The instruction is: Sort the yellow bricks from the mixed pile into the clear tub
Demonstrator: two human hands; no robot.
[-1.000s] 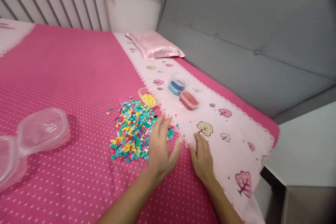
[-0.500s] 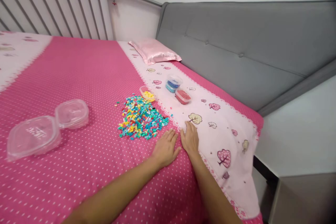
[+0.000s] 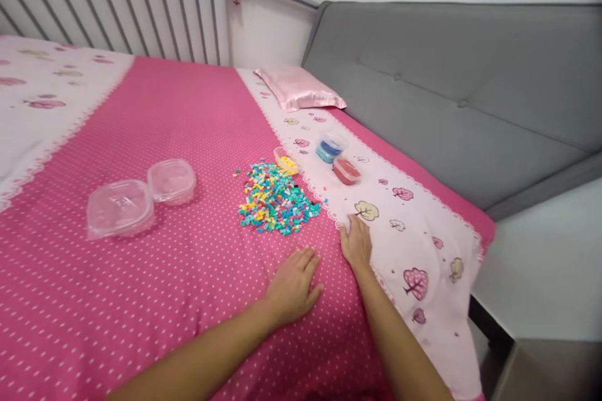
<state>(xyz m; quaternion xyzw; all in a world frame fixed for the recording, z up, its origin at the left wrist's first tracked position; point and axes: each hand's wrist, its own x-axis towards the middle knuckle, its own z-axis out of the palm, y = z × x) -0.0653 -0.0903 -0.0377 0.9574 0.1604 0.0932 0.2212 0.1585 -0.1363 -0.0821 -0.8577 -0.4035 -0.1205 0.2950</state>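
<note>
My left hand [image 3: 292,285] lies flat and open on the pink dotted bedspread [image 3: 211,301], holding nothing. To its right, my right hand [image 3: 356,243] rests with fingers outstretched where the dotted fabric meets the white tree-print band. Just beyond both hands spreads a pile of small coloured plastic pieces [image 3: 277,200] in teal, yellow, red and blue. A small clear container with yellow pieces [image 3: 288,165] touches the pile's far edge. Farther right sit a container of red pieces [image 3: 347,171] and a stacked pair of containers with blue and teal contents [image 3: 330,146].
Two clear plastic containers [image 3: 120,207] [image 3: 172,180] stand side by side at left. A pink satin pillow [image 3: 301,89] lies near the grey padded headboard [image 3: 451,75]. A white radiator [image 3: 113,6] lines the far wall. The bed's edge drops off at right.
The view has shifted left, so the things on the bed appear farther right. My left hand has drawn back from the pile and away from my right hand, which stays flat.
</note>
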